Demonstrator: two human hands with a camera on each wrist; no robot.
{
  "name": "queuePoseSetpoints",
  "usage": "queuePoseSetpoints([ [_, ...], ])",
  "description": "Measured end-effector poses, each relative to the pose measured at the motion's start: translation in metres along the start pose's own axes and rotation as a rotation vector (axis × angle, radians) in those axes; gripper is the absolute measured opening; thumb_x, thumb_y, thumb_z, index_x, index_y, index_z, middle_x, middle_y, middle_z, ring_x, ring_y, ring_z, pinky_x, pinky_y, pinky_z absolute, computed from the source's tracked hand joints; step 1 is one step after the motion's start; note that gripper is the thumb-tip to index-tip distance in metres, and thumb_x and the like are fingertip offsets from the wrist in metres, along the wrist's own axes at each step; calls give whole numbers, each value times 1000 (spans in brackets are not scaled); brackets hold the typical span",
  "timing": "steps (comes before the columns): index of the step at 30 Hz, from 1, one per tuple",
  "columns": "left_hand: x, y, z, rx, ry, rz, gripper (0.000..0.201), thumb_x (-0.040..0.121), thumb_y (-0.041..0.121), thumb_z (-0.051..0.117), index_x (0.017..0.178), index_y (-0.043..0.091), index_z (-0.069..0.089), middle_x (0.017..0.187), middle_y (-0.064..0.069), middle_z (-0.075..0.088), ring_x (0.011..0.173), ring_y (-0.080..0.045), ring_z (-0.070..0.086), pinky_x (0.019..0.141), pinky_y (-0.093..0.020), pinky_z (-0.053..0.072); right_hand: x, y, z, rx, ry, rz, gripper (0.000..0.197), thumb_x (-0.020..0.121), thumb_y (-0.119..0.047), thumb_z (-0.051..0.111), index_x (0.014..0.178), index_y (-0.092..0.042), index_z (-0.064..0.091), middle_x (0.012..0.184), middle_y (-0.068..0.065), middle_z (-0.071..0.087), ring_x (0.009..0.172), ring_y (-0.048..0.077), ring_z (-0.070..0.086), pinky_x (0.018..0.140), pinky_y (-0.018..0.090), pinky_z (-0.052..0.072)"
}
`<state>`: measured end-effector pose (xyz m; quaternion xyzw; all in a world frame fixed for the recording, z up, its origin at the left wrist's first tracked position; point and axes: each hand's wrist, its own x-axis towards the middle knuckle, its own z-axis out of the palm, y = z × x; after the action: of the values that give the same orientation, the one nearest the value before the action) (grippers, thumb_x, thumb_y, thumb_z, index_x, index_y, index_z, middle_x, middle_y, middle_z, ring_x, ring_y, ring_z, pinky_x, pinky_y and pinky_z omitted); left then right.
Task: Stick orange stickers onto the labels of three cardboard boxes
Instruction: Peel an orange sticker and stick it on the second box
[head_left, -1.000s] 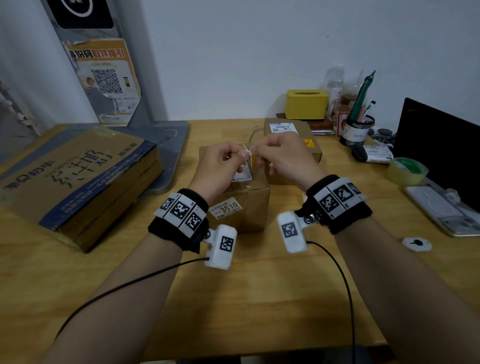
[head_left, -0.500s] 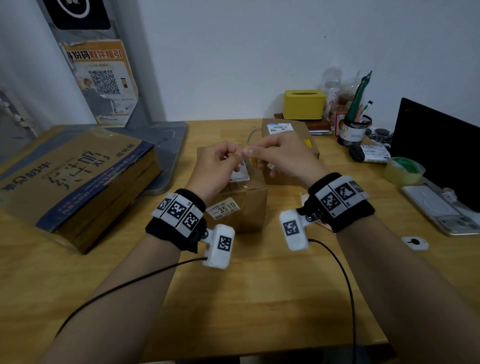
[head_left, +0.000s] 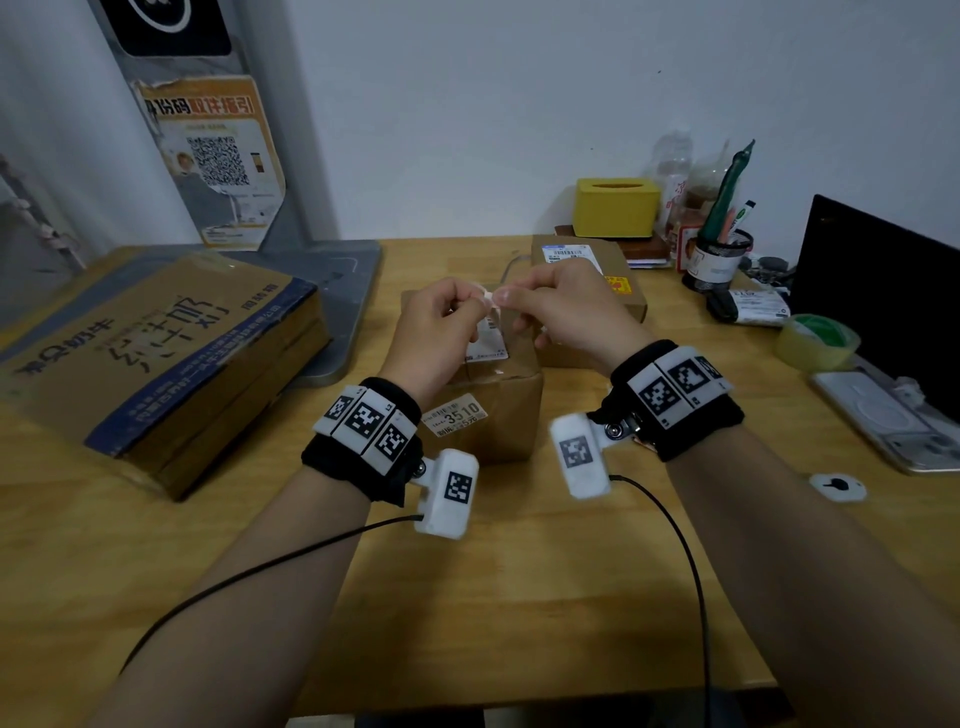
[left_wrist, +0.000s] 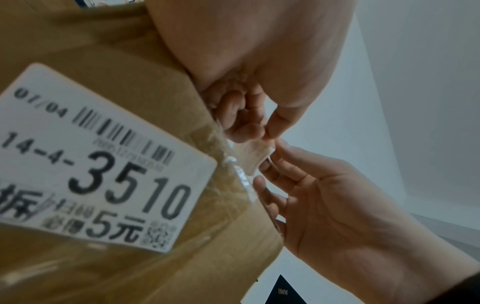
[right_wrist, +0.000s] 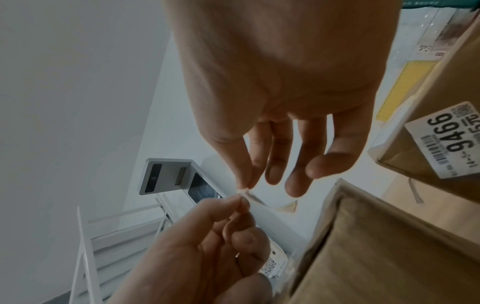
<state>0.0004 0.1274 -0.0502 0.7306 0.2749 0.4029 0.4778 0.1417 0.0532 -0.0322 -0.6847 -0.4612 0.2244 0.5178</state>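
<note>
Both hands meet above a small cardboard box (head_left: 493, 415) at the table's middle. My left hand (head_left: 475, 306) pinches a small pale sticker (head_left: 491, 300) between thumb and forefinger. My right hand (head_left: 506, 299) pinches the same sticker from the other side, its other fingers spread loosely. In the left wrist view the sticker (left_wrist: 252, 156) looks whitish and thin; its true colour is unclear. The box bears a white label (head_left: 488, 338) on top and a "3510" label (left_wrist: 103, 160) on its front. A second box (head_left: 631, 306) behind has a white label (head_left: 563, 254) and an orange sticker (head_left: 618, 286). A large flat box (head_left: 156, 353) lies left.
A grey board (head_left: 343, 291) lies under the large box's far side. At the back right stand a yellow tissue box (head_left: 615, 208) and a pen cup (head_left: 719, 260). A tape roll (head_left: 815, 340), a black laptop (head_left: 883, 291) and a phone (head_left: 893, 421) line the right edge.
Both hands stay together over the small box, still pinching the sticker. Only the fingertips shift slightly.
</note>
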Motion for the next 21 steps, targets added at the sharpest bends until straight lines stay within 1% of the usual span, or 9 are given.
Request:
queuePoseSetpoints([
  [3,0,0,1,-1,-1,4,11,97,11,57,89,7,65,67,5,55,46,6,45,49,-7,35,0,0,-1,4,11,17,13,89,-26,76,77,-23,74,66,5,69,69,22,64,47,26,46],
  [6,1,-1,1,11,-25,3,12,97,11,57,90,6,65,68,5,55,49,6,47,51,-7,37,0,1,-4,20,5,14,10,90,-25,76,81,-22,75,80,15,74,69,25,64,47,27,47],
  [7,1,-1,0,19,-36,-5,12,97,12,56,90,6,64,68,5,55,49,7,48,51,-7,38,-1,1,-4,27,-5,8,8,91,-24,75,84,-21,75,85,16,75,67,22,66,47,28,48],
  [8,2,-1,-1,30,-46,-19,13,97,13,56,90,7,64,69,4,56,49,7,49,50,-8,38,-1,1,-5,34,-16,2,7,92,-23,74,87,-18,75,87,15,75,65,17,67,47,28,49],
  [10,3,-1,-3,37,-63,-48,14,99,14,53,94,6,64,72,1,58,49,8,51,48,-10,38,-3,2,-5,42,-29,-8,9,93,-22,73,93,-13,75,84,5,74,61,11,68,46,26,48],
  [12,2,0,-3,6,-64,-68,16,101,16,51,98,6,64,75,-2,60,49,7,54,46,-11,38,-3,3,-5,49,-13,-8,12,93,-21,73,95,-10,75,78,0,72,61,12,67,45,26,48],
  [15,0,4,-1,-8,-58,-92,23,102,28,53,102,10,68,79,-2,61,47,6,55,44,-11,39,-3,0,-7,71,20,-3,13,93,-20,72,94,-7,75,75,2,70,60,13,65,44,25,47],
  [18,2,5,0,-45,-43,-123,28,99,39,57,102,15,73,85,0,62,54,3,59,44,-16,41,-3,-4,-8,53,18,-25,11,93,-21,72,90,-11,76,74,4,70,58,11,65,42,24,45],
  [21,2,3,1,-57,-27,-109,23,97,34,62,97,16,76,77,3,64,56,2,60,46,-18,42,-3,-4,-7,15,3,-31,11,93,-21,72,94,-11,78,73,1,70,59,10,65,42,23,45],
])
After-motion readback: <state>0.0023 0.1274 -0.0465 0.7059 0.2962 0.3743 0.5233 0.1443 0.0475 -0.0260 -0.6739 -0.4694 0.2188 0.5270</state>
